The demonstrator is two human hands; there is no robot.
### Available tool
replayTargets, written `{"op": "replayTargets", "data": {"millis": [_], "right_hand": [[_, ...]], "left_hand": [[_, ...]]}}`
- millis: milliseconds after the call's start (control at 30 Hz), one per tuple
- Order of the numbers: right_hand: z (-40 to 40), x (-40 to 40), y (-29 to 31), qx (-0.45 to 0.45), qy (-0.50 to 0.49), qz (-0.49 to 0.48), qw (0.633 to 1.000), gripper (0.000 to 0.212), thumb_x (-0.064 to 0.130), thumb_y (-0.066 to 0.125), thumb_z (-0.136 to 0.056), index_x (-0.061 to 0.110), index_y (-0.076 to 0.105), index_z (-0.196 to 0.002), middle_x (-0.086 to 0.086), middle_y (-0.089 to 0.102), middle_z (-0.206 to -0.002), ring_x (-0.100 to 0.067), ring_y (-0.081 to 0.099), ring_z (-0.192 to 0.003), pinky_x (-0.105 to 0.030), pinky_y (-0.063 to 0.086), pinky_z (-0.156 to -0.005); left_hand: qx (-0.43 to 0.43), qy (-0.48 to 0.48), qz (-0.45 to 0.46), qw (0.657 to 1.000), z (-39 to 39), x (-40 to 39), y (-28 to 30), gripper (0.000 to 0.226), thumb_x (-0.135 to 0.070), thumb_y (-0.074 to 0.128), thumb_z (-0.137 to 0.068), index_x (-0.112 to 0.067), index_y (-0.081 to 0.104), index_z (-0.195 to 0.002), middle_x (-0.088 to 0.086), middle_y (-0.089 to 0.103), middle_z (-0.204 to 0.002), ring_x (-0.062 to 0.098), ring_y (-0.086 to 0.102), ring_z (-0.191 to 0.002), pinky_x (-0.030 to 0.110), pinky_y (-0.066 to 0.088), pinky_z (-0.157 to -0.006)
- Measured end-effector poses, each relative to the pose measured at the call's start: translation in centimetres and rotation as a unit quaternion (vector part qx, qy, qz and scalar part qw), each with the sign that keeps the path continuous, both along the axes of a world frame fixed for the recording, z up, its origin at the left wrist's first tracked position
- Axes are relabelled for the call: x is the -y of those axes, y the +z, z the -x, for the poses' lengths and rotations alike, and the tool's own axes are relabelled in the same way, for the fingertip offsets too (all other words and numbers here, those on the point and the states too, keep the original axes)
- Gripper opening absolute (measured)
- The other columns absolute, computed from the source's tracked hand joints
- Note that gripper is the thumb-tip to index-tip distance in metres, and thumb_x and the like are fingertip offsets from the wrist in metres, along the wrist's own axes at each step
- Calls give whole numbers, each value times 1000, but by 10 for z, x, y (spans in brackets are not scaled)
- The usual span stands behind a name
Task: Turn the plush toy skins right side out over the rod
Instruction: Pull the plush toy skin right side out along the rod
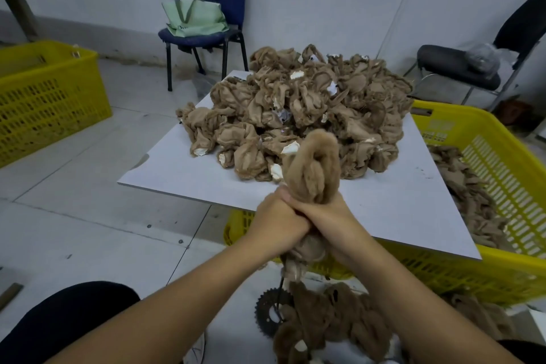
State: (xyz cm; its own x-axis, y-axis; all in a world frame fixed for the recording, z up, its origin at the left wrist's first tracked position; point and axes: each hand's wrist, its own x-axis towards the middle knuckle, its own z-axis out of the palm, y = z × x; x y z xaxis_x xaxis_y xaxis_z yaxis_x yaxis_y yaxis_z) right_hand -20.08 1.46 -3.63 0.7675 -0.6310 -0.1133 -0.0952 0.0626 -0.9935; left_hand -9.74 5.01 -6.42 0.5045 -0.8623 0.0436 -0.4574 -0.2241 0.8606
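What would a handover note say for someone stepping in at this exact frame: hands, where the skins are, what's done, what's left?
Left hand and right hand: both grip the plush skin low down, side by side; its furry top stands up above them, so it looks partly turned.
Rod: only a thin dark length shows below the hands, above a toothed disc.
Done: furry skins lie heaped at the base.
Left: a big pile of inside-out skins on the white board. More skins lie in the yellow crate on the right; which side is out there I cannot tell.
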Motion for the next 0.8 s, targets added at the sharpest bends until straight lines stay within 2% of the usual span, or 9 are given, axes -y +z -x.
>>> {"op": "replayTargets", "data": {"millis": [67,133,200,267,333,433,600,700,800], "right_hand": [[5,22,33,80,-45,-16,996,41,31,83,-73,21,68,-109,2,75,-108,-14,71,-101,-24,56,-82],[13,28,50,92,-9,12,996,24,30,74,-83,15,70,-102,-3,73,-100,-22,69,-93,-27,54,-78],[12,33,57,94,4,42,995,18,25,65,-94,14,71,-107,-5,71,-100,-18,69,-88,-24,53,-71],[12,37,62,92,25,50,994,20,21,61,-98,20,71,-115,-5,71,-105,-12,68,-85,-21,52,-68],[11,41,65,98,25,68,993,21,27,64,-97,26,71,-117,-6,70,-109,-15,69,-87,-24,54,-70],[4,48,68,126,5,58,990,25,28,70,-92,26,71,-117,-15,67,-116,-27,69,-102,-27,56,-76],[1,60,69,137,9,35,990,33,30,71,-90,19,70,-121,-9,70,-120,-26,68,-112,-30,57,-86],[1,61,67,115,44,33,992,24,23,71,-90,11,74,-110,-13,74,-110,-27,71,-103,-28,57,-81],[-2,63,68,88,38,92,991,13,7,64,-94,12,76,-96,-11,74,-92,-20,71,-84,-22,54,-69]], "left_hand": [[-54,9,124,991,-10,-10,35,41,-32,76,-71,-34,60,-109,-21,71,-96,-4,67,-91,14,55,-74],[-52,75,244,965,-20,-18,61,52,-38,86,-67,-25,56,-108,-17,69,-90,-2,67,-83,15,55,-67],[-29,105,295,949,-24,-20,76,45,-37,92,-68,-22,52,-83,-17,59,-70,-5,57,-65,12,47,-59],[-45,111,300,946,-26,-18,81,48,-32,92,-70,-18,46,-69,-14,47,-59,0,46,-56,13,42,-56],[-83,107,306,942,-28,-16,84,38,-29,90,-72,-11,56,-68,-8,55,-62,6,55,-61,18,48,-62],[-129,79,316,937,-31,-13,90,23,-27,87,-77,-11,73,-86,-2,74,-84,13,71,-84,26,57,-76],[-174,-44,266,947,-46,-8,96,27,-17,79,-85,-17,75,-111,0,75,-110,14,70,-107,28,58,-87],[-141,-68,224,962,-47,-8,93,26,-9,81,-82,-21,72,-103,-1,74,-105,9,71,-99,22,56,-80],[-62,-59,262,961,-42,-6,88,19,9,71,-84,-8,63,-88,3,63,-86,14,61,-73,26,49,-67]]}}
